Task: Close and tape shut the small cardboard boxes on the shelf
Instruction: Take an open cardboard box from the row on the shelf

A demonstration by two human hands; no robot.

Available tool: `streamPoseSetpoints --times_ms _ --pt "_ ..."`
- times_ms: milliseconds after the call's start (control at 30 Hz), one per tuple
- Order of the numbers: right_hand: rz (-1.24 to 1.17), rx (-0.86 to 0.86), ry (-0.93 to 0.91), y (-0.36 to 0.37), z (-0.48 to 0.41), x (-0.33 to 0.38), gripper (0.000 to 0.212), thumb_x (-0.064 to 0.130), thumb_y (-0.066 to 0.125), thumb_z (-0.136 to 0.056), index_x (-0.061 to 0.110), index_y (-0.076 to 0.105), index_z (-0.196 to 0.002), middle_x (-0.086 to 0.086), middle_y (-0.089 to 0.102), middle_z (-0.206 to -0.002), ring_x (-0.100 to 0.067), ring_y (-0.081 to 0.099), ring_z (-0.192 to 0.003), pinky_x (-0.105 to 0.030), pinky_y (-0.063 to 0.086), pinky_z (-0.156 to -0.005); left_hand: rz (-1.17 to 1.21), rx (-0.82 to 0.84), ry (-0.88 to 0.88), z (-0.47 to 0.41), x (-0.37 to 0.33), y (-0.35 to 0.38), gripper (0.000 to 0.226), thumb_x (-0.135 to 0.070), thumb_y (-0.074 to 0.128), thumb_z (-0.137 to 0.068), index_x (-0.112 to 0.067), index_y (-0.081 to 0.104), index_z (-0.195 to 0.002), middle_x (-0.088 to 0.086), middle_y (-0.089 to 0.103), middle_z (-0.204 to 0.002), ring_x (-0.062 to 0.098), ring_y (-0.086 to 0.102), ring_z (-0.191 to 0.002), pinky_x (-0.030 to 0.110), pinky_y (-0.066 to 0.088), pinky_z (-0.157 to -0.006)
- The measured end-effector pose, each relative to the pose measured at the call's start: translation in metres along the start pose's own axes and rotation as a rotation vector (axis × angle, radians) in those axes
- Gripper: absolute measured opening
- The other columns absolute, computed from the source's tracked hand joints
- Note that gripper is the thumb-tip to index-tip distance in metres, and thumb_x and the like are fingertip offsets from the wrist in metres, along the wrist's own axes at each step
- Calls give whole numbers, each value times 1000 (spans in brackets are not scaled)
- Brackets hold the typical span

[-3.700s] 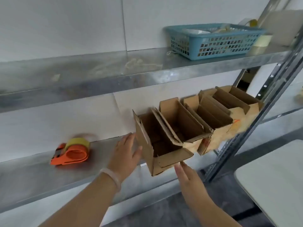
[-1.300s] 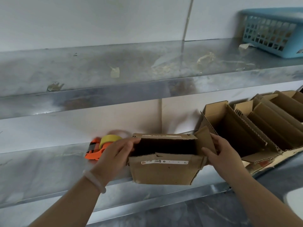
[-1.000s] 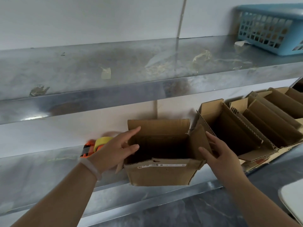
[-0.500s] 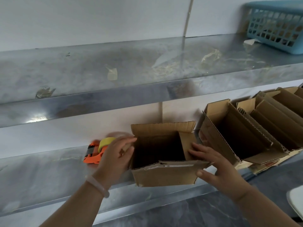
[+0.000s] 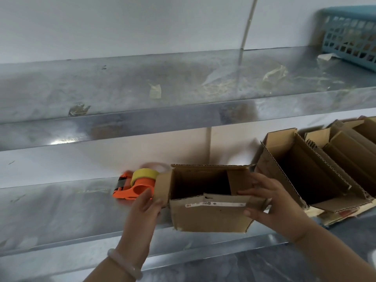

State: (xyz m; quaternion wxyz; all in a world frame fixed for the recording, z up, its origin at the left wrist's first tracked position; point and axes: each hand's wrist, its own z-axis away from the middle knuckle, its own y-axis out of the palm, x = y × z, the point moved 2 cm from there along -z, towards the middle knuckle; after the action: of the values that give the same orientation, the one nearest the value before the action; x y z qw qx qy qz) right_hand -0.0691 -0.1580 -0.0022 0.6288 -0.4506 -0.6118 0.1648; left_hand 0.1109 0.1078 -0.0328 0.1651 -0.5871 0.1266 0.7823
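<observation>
A small open cardboard box (image 5: 209,215) with a white label strip stands at the front edge of the lower metal shelf (image 5: 61,210). My left hand (image 5: 145,208) touches the base of its left flap, which sticks up and outward; the hand is blurred. My right hand (image 5: 268,202) holds the box's right end, fingers laid over the right flap folded inward and thumb on the front wall. An orange tape dispenser (image 5: 136,185) with a yellow roll lies just left of the box, behind my left hand.
A row of several open cardboard boxes (image 5: 305,169) leans along the lower shelf to the right, close to my right hand. A blue plastic basket (image 5: 352,35) sits at the upper shelf's right end, with tape scraps (image 5: 155,91) stuck on that shelf.
The box has been pulled from the row and turned to face me. Since half a second ago my left hand dropped lower on the left flap, which now stands outward; my right hand keeps the right flap in.
</observation>
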Motion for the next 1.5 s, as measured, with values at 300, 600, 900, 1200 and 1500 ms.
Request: streamPoseSetpoints --times_ms 300,600,900,1200,1500 --pt "165 327 18 -22 -26 14 38 64 70 -73 64 56 -108 40 -19 -148 2 16 -131 -28 31 -109 -112 -17 359 17 -31 8 50 -17 65 -84 -32 51 -129 -27 67 -103 9 66 -95 28 53 -80" --pt "5 244 66 -13 -18 8 40 77 57 -63 62 64 -99 50 3 -144 7 26 -130 -34 35 -111 -560 337 400 7 -25 12 70 -85 52 -70 -48 46 -130 -24 57 -127 -5 51 -121 17 45 -96" --pt "-169 -95 334 9 -4 -1 84 65 71 -56 35 44 -129 13 50 -126 -11 54 -113 -37 55 -93 -704 135 539 -12 -31 21 50 -23 73 -86 -40 53 -129 -28 50 -118 -4 48 -114 17 44 -98" --pt "62 -2 175 5 -7 3 100 41 79 -76 48 11 -149 23 21 -152 -6 26 -140 -42 31 -117 -826 300 548 -37 -30 19 98 -28 78 -81 -44 12 -151 -19 29 -149 3 26 -138 34 25 -118" --pt "142 87 189 22 -7 -3 51 49 46 -95 48 33 -144 32 10 -154 7 4 -143 -32 12 -122 -813 322 635 -49 -8 15 47 -47 58 -90 -35 57 -135 -20 39 -149 3 33 -140 41 32 -117"
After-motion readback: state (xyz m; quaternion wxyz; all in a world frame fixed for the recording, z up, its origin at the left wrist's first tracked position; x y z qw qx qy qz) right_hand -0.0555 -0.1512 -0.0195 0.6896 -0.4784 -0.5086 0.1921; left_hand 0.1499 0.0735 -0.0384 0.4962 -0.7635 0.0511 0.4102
